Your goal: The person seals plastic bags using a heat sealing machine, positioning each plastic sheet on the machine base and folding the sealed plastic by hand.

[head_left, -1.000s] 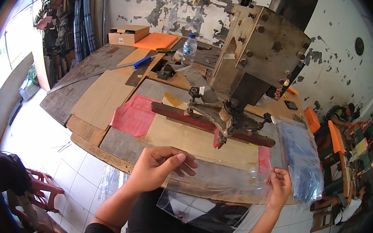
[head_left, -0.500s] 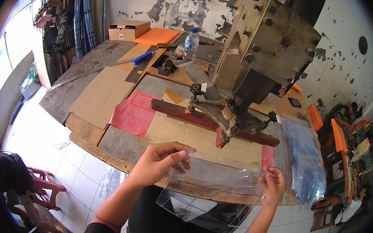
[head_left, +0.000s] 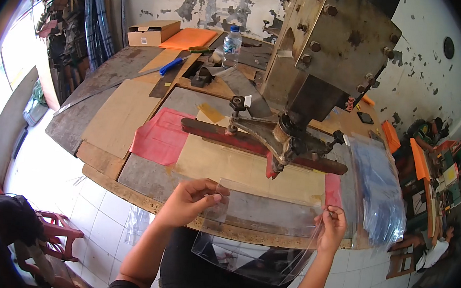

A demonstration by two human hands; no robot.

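Note:
A clear plastic sheet (head_left: 257, 255) hangs between my hands at the front edge of the table. My left hand (head_left: 197, 200) pinches its upper left corner, and my right hand (head_left: 331, 226) grips its upper right side. Beyond the sheet, a pale yellow panel (head_left: 213, 159) lies under the press machine (head_left: 289, 140), whose long red bar is above it. Pink pieces show at both ends of the panel, the larger pink piece (head_left: 159, 136) on the left.
Clear plastic sheets (head_left: 379, 192) are stacked at the table's right side. Brown board (head_left: 117, 117), a blue-handled cutter (head_left: 172, 66), a water bottle (head_left: 232, 46), a cardboard box (head_left: 152, 33) and an orange sheet (head_left: 188, 39) lie farther back. People (head_left: 429, 136) sit at the right.
My left hand has closed on the sheet's left corner, and the sheet is now spread wider between both hands. The view has shifted slightly.

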